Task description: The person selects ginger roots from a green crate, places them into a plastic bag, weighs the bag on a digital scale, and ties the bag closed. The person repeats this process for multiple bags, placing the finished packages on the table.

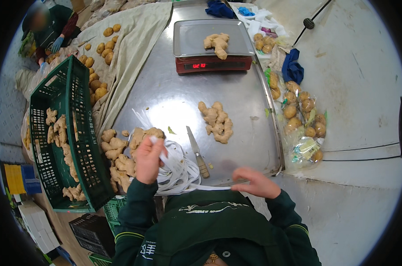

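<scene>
My left hand (150, 161) pinches a white flat strip beside a tangled bundle of white strips (179, 166). At the table's near edge, my right hand (257, 183) holds the end of another stretch of white strip (209, 188) between thumb and fingers. A knife (197, 153) with a wooden handle lies between my hands, blade pointing away. Beyond it rests a knobbly ginger root (217, 121). More ginger pieces (122, 164) are heaped left of the bundle, partly behind my left hand. Another ginger root (217, 45) sits on the steel pan of a red digital scale (212, 65) with lit digits.
A green plastic crate (83, 139) holding ginger stands tilted at the left. Loose potatoes (104, 51) lie on a cloth (137, 36) behind it. Bagged potatoes (301, 109) line the right side, beyond the metal table's raised rim (271, 109). A gloved person (56, 30) works at upper left.
</scene>
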`<state>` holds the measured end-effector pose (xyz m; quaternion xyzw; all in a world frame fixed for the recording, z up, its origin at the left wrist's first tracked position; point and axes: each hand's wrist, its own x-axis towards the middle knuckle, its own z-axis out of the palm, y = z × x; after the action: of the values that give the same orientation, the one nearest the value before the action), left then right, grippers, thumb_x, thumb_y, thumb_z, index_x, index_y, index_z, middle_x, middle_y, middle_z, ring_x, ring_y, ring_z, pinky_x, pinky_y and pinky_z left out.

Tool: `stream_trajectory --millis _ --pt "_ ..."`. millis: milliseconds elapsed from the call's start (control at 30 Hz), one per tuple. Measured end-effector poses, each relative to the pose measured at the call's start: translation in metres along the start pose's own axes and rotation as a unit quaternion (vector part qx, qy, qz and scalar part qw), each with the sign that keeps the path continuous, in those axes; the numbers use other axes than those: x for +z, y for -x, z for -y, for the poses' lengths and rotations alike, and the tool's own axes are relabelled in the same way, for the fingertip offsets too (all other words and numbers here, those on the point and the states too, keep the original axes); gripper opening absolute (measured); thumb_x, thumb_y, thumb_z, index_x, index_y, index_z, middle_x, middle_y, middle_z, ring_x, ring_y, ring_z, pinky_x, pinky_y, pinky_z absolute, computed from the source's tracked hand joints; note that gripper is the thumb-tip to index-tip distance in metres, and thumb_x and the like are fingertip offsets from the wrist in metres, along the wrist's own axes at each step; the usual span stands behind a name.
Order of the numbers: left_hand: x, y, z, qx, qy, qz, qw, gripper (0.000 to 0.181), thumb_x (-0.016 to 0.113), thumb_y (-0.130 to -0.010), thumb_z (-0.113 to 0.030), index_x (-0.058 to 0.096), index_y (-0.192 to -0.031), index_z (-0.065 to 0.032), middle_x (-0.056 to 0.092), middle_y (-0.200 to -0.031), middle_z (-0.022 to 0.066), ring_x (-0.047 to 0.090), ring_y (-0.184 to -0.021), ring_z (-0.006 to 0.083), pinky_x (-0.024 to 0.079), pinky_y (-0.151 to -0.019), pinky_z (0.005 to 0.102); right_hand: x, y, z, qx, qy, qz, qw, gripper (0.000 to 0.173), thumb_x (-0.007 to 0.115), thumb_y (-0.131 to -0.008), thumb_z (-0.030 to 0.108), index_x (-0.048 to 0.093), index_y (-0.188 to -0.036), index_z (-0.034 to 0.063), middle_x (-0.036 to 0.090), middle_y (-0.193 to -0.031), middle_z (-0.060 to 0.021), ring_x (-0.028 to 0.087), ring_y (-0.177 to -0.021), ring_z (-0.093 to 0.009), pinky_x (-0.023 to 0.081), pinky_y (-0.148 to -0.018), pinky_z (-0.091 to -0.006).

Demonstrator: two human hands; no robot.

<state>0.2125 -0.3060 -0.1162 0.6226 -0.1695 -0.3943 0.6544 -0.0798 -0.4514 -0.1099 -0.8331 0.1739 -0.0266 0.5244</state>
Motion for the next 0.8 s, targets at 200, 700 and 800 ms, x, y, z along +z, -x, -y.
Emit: stream_trajectory --millis 200,700,800 --pt "0.068 0.035 -0.001 -0.074 -0.064 0.204 0.974 0.030 0.052 -0.095 -0.024 0.061 -0.077 -0.0019 0.053 -0.062 -0.0024 0.044 -0.047 0.0038 0.035 -0.043 0.0203 0.007 -0.066 0.063 -0.078 -0.089 -0.097 0.988 0.019 0.067 -0.081 0.012 0.058 -0.093 -0.0001 0.058 -0.087 -0.0099 0.056 -0.075 -0.022 0.046 -0.066 -0.0302" --pt "0.061 0.022 0.017 -0.091 0.064 0.162 0.981 0.026 0.051 -0.095 -0.023 0.058 -0.083 -0.0015 0.062 -0.080 0.0050 0.051 -0.064 0.0092 0.041 -0.058 0.0217 0.025 -0.051 0.019 0.105 -0.595 -0.060 0.794 0.007 0.052 -0.092 0.009 0.048 -0.093 0.0034 0.056 -0.073 -0.0038 0.050 -0.056 -0.008 0.040 -0.050 -0.0217" --pt "0.064 0.014 0.022 -0.153 0.211 0.192 0.946 0.020 0.049 -0.096 -0.021 0.053 -0.088 -0.0033 0.060 -0.082 0.0052 0.052 -0.063 0.0115 0.042 -0.056 0.0225 0.028 -0.050 0.020 0.100 -0.502 0.080 0.855 0.008 0.054 -0.091 0.006 0.049 -0.097 0.0024 0.056 -0.076 -0.0067 0.052 -0.058 -0.012 0.042 -0.052 -0.0235"
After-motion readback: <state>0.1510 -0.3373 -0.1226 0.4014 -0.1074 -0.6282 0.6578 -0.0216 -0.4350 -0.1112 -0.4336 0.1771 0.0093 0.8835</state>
